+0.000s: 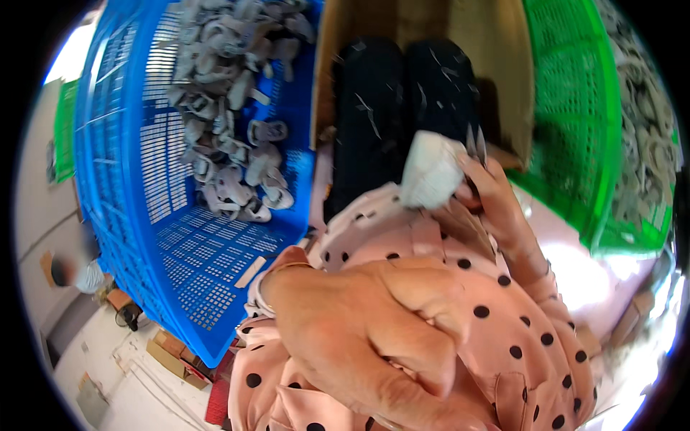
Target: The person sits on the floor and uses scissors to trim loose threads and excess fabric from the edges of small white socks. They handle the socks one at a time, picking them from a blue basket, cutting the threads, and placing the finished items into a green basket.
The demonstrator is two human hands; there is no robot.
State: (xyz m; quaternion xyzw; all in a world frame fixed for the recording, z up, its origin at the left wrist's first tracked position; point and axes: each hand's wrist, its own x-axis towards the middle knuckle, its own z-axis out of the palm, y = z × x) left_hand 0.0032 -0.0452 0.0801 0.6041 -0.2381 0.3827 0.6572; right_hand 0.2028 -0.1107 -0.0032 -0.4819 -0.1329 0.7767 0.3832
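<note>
My right hand [496, 197] is closed around small scissors [475, 142], whose pointed blades stick up past the fingers. The same hand also keeps hold of a whitish, blurred fabric piece [431, 171], which looks like a shoe upper, over my lap. Large and close to the camera, my left hand [366, 323] is raised in front of my chest with its fingers curled in. Whatever those fingers pinch, if anything, is hidden. Many grey shoe uppers [223, 108] are heaped in the blue crate [126, 179] at my left.
Between my legs and the crates stands a cardboard box [503, 65]. A green crate [575, 122] at the right borders another heap of grey pieces [640, 136]. Loose threads cling to my dark trousers [370, 115]. Far left, a person [86, 276] and small cartons [169, 352] appear.
</note>
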